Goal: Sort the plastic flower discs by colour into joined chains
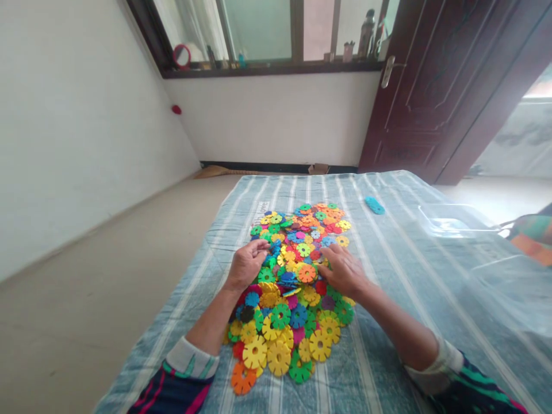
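A long heap of colourful plastic snowflake discs (281, 315) covers the middle of the cloth. My left hand (248, 266) is at the heap's left side, its fingers curled together close to some blue discs (276, 247). What those fingertips pinch, if anything, is too small to make out. Across the heap, my right hand (345, 270) rests on the right edge with thumb and fingers apart. Its thumb is near an orange disc (307, 273), and its fingertips reach toward a red disc (316, 254). Yellow, green and orange discs lie at the near end.
A striped blue-grey cloth (379, 322) covers the surface. Blue pieces (374, 205) lie apart at the far right. A clear plastic box (457, 221) and its transparent lid-like piece (513, 287) are on the right. Beyond stand a wall and a dark red door (431, 86).
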Demonstrator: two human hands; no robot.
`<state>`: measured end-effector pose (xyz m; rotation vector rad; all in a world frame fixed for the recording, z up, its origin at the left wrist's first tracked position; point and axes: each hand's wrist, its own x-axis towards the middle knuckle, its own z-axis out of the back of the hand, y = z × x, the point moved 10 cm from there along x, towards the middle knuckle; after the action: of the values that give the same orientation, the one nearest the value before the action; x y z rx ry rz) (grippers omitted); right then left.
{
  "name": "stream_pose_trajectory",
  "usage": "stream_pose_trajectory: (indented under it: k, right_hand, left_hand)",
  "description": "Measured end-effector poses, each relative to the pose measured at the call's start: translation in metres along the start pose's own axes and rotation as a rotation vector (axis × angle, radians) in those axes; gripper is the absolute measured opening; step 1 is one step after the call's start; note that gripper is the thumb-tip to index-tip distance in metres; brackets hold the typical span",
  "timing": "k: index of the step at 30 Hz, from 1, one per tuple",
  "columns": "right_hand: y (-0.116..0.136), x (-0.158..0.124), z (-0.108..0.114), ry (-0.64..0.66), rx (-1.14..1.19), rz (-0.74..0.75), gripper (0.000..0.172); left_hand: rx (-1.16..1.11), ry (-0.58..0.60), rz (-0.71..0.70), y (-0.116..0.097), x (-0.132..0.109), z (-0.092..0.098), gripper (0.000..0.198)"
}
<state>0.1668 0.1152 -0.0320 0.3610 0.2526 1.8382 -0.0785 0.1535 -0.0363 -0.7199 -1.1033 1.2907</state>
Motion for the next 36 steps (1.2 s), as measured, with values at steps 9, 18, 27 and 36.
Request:
stream_pose_trajectory:
  k: [9,18,27,36]
  right_hand:
    - [0.038,-0.014,0.004,-0.288,0.324,0.37,0.025]
    - [0.107,-0.073,0.011,-0.23,0.134,0.748,0.023]
    - [0.074,0.036,-0.003,-0.168,-0.032,0.612,0.023]
    - [0.012,0.014,0.036,-0.36,0.091,0.438,0.02]
  left_hand:
    - [0.081,0.007,0.0,0.002,-0.001,0.0,0.031]
    - [0.148,0.003,-0.037,0.001,0.002,-0.002,0.03]
    - [0.218,0.009,-0.055,0.0,0.001,-0.002,0.028]
    - [0.201,0.019,-0.03,-0.002,-0.002,-0.005,0.028]
